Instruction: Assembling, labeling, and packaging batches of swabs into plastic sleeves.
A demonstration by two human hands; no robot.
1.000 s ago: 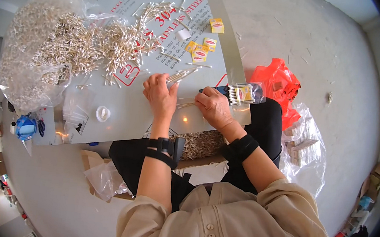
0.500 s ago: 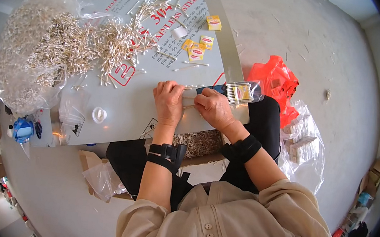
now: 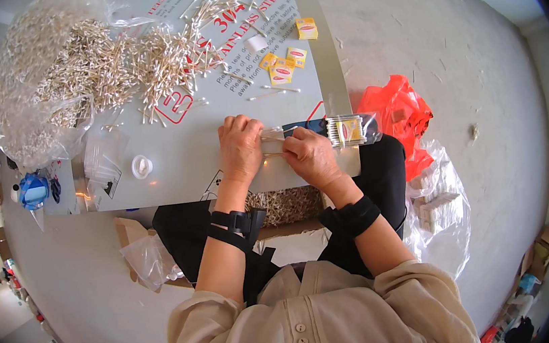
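Both hands are close together over the near edge of the metal-topped table [image 3: 195, 156]. Curled fingers of my left hand [image 3: 241, 151] pinch the left ends of a few cotton swabs [image 3: 272, 134]. My right hand [image 3: 313, 157] has its fingers closed at the right ends of these swabs, so they span the gap between the hands. Just beyond my right hand lies a clear packet of cotton swabs [image 3: 345, 131] with a yellow label, partly over a dark blue flat piece [image 3: 310, 127]. My fingertips are partly hidden by the backs of the hands.
Loose cotton swabs [image 3: 165, 64] spill from a big clear bag [image 3: 15, 101] at left. Yellow cards [image 3: 281, 74] lie farther back. A small white tub [image 3: 141, 167] stands near clear sleeves [image 3: 102, 152]. Below is a box of swabs [image 3: 287, 207]; a red bag [image 3: 397, 107] sits at right.
Both hands stay almost in place, the fingers still closed at the swabs. The swabs between them lie slightly differently. The whole view has shifted a little.
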